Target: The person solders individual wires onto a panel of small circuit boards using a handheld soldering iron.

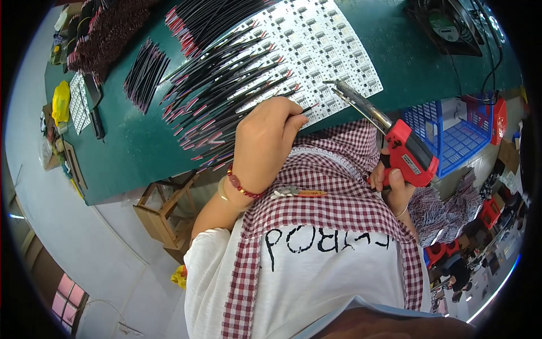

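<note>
My left hand (266, 134) is closed in a pinch over the near edge of a white circuit board sheet (353, 53). From its fingertips a thin black wire (310, 108) with a reddish end points toward the board. My right hand (397, 189) grips a red and black soldering gun (407, 151) by its handle. The gun's metal tip (333, 83) hovers over or near the sheet's near right part; whether it touches cannot be told. Many black wires (217, 85) with red and white ends lie across the sheet's left side, beside my left hand.
More wire bundles (145, 73) rest on the green table (127, 161), with a large dark pile (107, 37) at the far left. A knife (96, 110) lies by a small board. Blue crates (460, 135) stand right of the table; a wooden stool (161, 212) is below its left edge.
</note>
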Tool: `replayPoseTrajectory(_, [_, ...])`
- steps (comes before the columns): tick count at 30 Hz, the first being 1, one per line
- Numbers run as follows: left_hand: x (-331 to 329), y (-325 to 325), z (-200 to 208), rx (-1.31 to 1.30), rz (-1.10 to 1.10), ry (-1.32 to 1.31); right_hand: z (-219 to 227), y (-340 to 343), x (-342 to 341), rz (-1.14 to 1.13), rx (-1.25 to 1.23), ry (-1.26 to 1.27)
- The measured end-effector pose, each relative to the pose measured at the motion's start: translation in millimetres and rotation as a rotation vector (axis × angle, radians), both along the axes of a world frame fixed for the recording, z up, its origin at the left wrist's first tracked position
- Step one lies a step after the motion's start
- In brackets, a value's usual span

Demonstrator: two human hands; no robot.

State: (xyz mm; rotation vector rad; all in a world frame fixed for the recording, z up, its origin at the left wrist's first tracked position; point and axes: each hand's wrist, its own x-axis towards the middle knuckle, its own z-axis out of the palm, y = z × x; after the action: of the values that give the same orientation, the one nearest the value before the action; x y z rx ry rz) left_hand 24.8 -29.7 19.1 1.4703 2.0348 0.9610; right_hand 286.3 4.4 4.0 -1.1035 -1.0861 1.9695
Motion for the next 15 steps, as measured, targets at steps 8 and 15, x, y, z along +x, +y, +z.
replayPoseTrajectory(8, [6,4,-12,-0.046,0.131,0.141,-4,-2,4,0.081,-0.044,0.017])
replayPoseTrajectory(15, [-8,9,-11,-0.222,0.111,0.395,-9,6,-14,0.124,-0.057,0.038])
